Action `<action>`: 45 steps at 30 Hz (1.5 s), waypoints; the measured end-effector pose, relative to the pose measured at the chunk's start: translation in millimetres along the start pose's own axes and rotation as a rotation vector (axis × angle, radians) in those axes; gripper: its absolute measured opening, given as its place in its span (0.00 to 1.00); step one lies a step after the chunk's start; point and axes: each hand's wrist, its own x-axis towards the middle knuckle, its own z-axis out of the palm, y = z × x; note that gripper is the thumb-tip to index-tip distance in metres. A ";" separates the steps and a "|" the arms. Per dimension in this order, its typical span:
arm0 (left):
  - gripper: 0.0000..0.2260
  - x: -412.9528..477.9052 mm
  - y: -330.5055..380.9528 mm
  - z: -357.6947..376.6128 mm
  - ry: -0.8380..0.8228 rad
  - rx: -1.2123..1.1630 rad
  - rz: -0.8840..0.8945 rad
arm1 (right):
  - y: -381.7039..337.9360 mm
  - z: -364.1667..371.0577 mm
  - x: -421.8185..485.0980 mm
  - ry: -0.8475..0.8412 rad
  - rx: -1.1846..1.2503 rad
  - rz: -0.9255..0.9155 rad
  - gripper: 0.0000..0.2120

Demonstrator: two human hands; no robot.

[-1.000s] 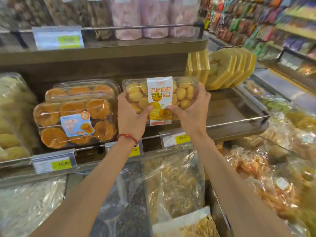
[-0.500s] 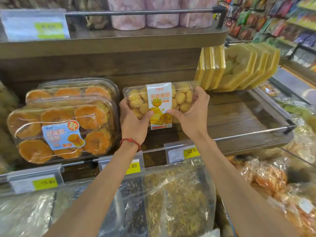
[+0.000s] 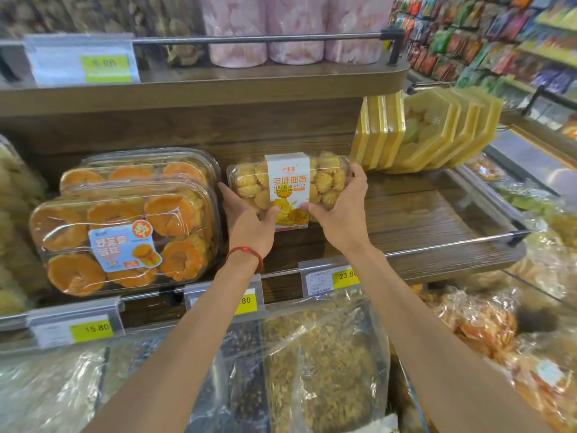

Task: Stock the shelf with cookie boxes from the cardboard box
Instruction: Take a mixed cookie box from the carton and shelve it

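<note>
L hand [image 3: 246, 223] & R hand [image 3: 340, 214] still grip cookie box [image 3: 324, 179]; box now deeper on shelf [image 3: 421, 210].

a shop, a grocery or snack store by the look of it. a wooden shelf [image 3: 421, 214] carries sealed goods in rows: clear pastry boxes [image 3: 125, 232], a labelled cookie box [image 3: 249, 185], yellow boxes [image 3: 437, 132] stood on edge. yellow price tags [image 3: 93, 329] reading 15.80 and 23.8 clip to the metal rail [image 3: 452, 243] along the shelf's front. an upper shelf [image 3: 249, 85] holds pink tubs [image 3: 296, 29] behind its own rail and a larger tag [image 3: 84, 60]. below lie big clear bags [image 3: 324, 364] of dried snacks. to the right, further racks [image 3: 487, 35] are packed with rows of bright packets.
</note>
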 end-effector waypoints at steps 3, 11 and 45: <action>0.47 -8.5 5.6 -5.7 -0.039 0.024 -0.015 | -7.8 -5.4 -8.3 -0.029 -0.061 0.020 0.57; 0.30 -77.8 16.0 -33.3 -0.005 0.028 0.130 | -35.6 -9.5 -80.7 0.049 -0.003 -0.002 0.35; 0.15 -639.3 -178.9 -283.9 0.594 -0.031 -0.193 | -141.4 -54.2 -637.3 -0.793 0.363 -0.205 0.12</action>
